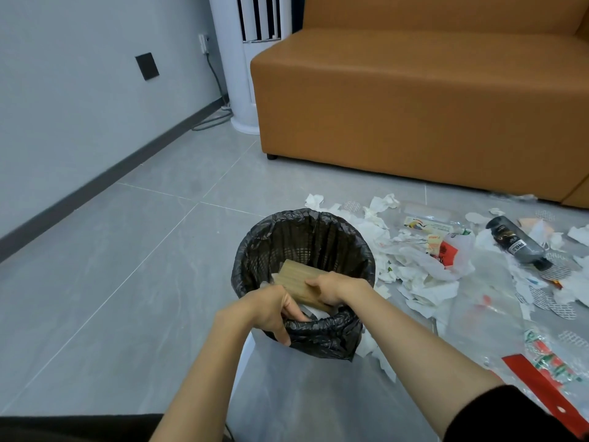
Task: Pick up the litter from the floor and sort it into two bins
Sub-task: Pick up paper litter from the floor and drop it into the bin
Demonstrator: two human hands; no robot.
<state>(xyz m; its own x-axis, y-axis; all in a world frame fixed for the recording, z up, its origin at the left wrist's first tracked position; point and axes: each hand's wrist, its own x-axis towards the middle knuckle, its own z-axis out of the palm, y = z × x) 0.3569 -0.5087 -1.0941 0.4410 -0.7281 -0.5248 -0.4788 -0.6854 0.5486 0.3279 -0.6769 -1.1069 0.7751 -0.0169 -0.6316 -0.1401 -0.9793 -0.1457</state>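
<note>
A black-bagged mesh bin (302, 237) stands on the grey tiled floor (127, 266), out from the wall and in front of the sofa (414, 100). Both bare hands are at its mouth.

The left hand (274, 309) grips the bin's near rim. Its fingers curl over the bag's edge into the bin and its thumb lies on the outside.

The right hand (331, 288) holds a flat piece of brown cardboard (299, 279) by its near right end, fingers wrapped over the top. The cardboard is tilted inside the bin's mouth, with its far end lower and close to the mesh wall. White paper (315, 311) shows in the bin beneath it.

The litter lies on the floor to the right of the bin, spreading towards the sofa's foot:
- Crumpled tissues (382, 202) and torn white paper lie nearest the bin, some touching its side.
- Clear plastic wrappers (430, 221) with printed labels lie further out.
- A dark bottle (518, 242) lies on its side beyond them.
- A red strip (541, 387) lies near the right forearm, among more clear wrapping.

A pale shape sits under the forearms on the near side of the bin; I cannot tell what it is.

A white tower fan (248, 59) stands in the corner between the sofa and the wall, with a cable (213, 118) on the floor by its base.
</note>
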